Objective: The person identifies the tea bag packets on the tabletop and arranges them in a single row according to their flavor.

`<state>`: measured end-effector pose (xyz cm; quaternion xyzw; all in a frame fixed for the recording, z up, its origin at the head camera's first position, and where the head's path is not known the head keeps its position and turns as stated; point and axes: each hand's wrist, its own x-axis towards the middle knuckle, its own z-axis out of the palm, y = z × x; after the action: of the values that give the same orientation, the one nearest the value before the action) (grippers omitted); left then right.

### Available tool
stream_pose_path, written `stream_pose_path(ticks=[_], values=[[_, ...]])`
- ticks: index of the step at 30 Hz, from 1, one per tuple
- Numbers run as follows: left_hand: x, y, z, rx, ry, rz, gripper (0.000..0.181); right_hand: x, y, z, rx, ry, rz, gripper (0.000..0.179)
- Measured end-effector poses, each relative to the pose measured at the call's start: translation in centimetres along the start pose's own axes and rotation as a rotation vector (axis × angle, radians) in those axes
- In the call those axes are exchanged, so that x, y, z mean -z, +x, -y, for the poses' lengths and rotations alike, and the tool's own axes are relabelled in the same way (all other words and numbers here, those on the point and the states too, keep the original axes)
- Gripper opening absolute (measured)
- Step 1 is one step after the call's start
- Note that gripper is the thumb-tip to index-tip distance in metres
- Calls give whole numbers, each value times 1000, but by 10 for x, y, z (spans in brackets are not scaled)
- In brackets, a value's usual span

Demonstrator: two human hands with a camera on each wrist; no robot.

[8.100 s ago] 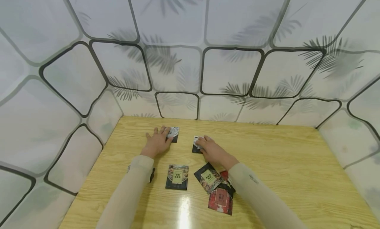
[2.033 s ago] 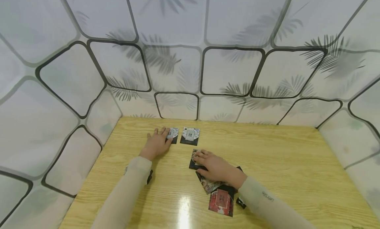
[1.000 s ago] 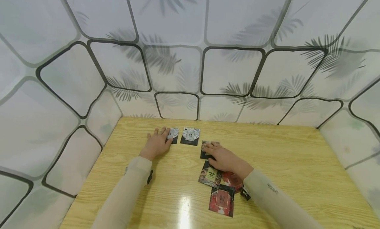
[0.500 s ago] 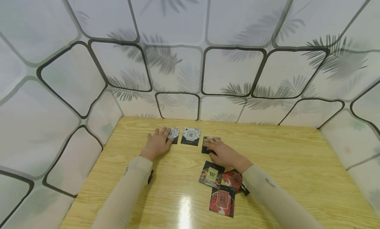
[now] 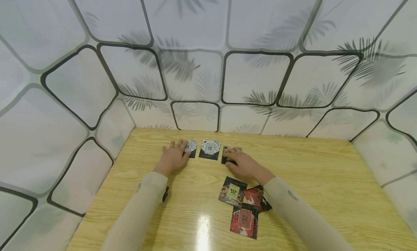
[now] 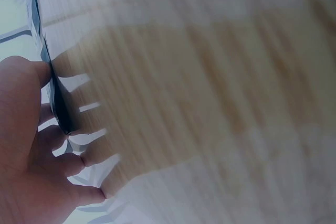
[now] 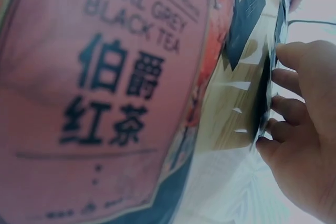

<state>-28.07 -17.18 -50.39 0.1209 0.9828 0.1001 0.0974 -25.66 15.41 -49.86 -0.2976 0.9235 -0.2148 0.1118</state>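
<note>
My left hand [image 5: 172, 158] lies with spread fingers over a white-and-black tea sachet [image 5: 193, 152] at the back left of the table. In the left wrist view, the thumb and fingertips rest at the edge of that sachet [image 6: 62, 111]. A second white-and-black tea sachet [image 5: 210, 149] lies flat just to its right. My right hand [image 5: 245, 165] touches a brown-patterned, dark-bottomed tea sachet [image 5: 225, 159], the third in the row, and partly hides it. The right wrist view shows its fingertips along the sachet's edge [image 7: 266, 90].
Nearer the body, overlapping sachets lie under the right forearm: one with a yellow-green label [image 5: 233, 191], a red one [image 5: 255, 198] and another red sachet [image 5: 245, 220]. An Earl Grey black tea label [image 7: 121, 72] fills the right wrist view. A patterned wall [image 5: 247, 119] borders the wooden table [image 5: 293, 171].
Earlier my right hand slid the second white-and-black sachet beside the first. Since then it has pushed the brown-patterned sachet back and right into the row. My left hand has stayed in place.
</note>
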Motion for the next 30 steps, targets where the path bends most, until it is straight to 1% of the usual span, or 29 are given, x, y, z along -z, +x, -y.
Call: stream_pose_path(ticks=[11, 19, 30], values=[[1, -1, -2, 1, -2, 3, 66, -3, 6, -6, -25, -10, -38, 47], [1, 0, -2, 5, -8, 7, 66, -2, 8, -5, -40, 6, -33, 47], [0, 0, -1, 1, -10, 0, 66, -2, 11, -5, -35, -7, -34, 46]])
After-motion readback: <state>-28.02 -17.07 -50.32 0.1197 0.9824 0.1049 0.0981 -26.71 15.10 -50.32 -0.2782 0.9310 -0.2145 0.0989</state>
